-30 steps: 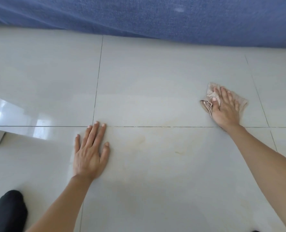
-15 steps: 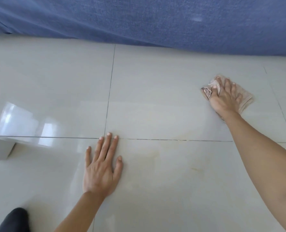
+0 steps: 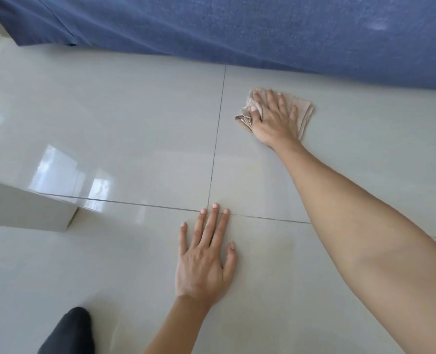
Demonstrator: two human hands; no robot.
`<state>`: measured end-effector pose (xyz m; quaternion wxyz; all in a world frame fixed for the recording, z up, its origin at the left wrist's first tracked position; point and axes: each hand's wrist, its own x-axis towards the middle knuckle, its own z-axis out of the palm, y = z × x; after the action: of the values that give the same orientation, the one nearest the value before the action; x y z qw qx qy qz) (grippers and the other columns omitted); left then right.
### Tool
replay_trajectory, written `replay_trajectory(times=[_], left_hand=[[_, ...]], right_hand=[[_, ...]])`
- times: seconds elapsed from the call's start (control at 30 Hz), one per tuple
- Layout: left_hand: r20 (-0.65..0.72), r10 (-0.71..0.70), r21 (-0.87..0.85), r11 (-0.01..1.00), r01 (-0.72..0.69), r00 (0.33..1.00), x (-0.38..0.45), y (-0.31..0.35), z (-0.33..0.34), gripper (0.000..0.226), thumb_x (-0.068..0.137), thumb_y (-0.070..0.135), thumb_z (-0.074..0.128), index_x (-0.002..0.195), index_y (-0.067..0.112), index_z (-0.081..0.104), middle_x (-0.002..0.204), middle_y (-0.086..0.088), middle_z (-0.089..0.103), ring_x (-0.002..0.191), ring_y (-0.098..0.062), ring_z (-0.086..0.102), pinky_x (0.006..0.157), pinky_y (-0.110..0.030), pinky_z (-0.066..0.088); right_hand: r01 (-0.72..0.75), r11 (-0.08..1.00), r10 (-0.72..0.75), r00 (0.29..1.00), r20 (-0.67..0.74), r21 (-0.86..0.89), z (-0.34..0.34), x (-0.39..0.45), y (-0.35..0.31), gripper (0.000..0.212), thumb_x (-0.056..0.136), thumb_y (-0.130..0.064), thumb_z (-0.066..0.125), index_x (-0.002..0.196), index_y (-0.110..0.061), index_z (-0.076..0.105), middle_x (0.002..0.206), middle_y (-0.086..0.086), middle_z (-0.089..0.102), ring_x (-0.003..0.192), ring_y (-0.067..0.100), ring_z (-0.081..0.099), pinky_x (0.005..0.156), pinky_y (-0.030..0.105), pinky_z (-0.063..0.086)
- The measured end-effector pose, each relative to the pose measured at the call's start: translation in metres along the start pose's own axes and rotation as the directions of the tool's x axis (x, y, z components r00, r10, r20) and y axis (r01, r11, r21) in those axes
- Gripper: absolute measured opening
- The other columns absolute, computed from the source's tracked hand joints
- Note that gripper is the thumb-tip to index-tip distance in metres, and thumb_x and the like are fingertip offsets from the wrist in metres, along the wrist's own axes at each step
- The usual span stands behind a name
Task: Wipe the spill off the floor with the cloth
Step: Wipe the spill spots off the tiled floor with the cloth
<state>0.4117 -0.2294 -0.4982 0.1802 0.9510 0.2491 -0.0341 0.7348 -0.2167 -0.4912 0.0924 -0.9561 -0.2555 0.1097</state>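
A crumpled beige cloth (image 3: 304, 111) lies on the pale grey tiled floor (image 3: 125, 129), close to the blue fabric at the back. My right hand (image 3: 272, 118) presses flat on top of it, fingers spread, thumb hooked over the cloth's left folds. My left hand (image 3: 204, 256) rests palm-down and bare on the floor nearer to me, fingertips at the crossing of two grout lines. A very faint yellowish smear (image 3: 270, 254) shows on the tile to the right of my left hand.
A blue fabric cover (image 3: 237, 29) hangs down along the whole back edge. A white box-shaped object (image 3: 25, 210) stands on the floor at the left. A black-clad knee (image 3: 69, 333) shows at the bottom left.
My right hand has slid the cloth farther away from me and to the left, toward the blue fabric. My left hand stays planted on the floor. The camera has shifted left.
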Motion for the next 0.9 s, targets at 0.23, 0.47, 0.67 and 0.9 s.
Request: replay_trajectory(times=[0.23,0.47,0.67,0.9], left_hand=[[-0.012,0.003,-0.018,1.0,-0.003,1.0,0.001,-0.001,-0.001,0.064,0.089,0.042,0.035,0.151,0.031,0.022,0.159,0.011,0.015,0.146,-0.01,0.013,0.115,-0.043,0.01],[-0.011,0.0,0.01,1.0,0.0,1.0,0.001,-0.002,-0.003,0.064,0.089,0.043,0.034,0.151,0.031,0.022,0.159,0.011,0.015,0.146,-0.01,0.015,0.115,-0.042,0.009],[-0.026,0.001,0.034,0.999,0.0,1.0,0.001,-0.002,-0.003,0.063,0.09,0.043,0.032,0.15,0.029,0.024,0.158,0.009,0.017,0.145,-0.009,0.01,0.115,-0.041,0.009],[-0.011,-0.015,0.039,0.999,0.015,1.0,0.0,-0.002,-0.003,0.063,0.091,0.045,0.027,0.151,0.033,0.016,0.159,0.014,0.007,0.147,-0.007,0.007,0.117,-0.039,0.003]], right_hand=[[0.25,0.968,-0.25,0.967,0.043,0.007,0.022,-0.018,-0.086,0.053,0.098,-0.049,0.017,0.151,-0.041,0.012,0.162,-0.009,0.005,0.15,0.016,0.0,0.119,0.048,-0.004],[0.452,0.892,-0.449,0.887,0.106,-0.007,0.03,-0.051,-0.091,0.05,0.099,-0.049,0.016,0.149,-0.045,0.013,0.162,-0.01,0.001,0.149,0.013,-0.002,0.119,0.047,-0.005],[0.525,0.851,-0.521,0.847,0.11,-0.016,0.023,-0.07,-0.049,0.05,0.1,-0.047,0.017,0.15,-0.042,0.014,0.162,-0.011,0.004,0.149,0.01,0.0,0.12,0.042,-0.003],[0.432,0.901,-0.429,0.9,0.078,-0.023,0.007,-0.071,0.024,0.049,0.101,-0.047,0.018,0.149,-0.043,0.016,0.162,-0.012,0.006,0.149,0.009,0.003,0.12,0.039,-0.001]])
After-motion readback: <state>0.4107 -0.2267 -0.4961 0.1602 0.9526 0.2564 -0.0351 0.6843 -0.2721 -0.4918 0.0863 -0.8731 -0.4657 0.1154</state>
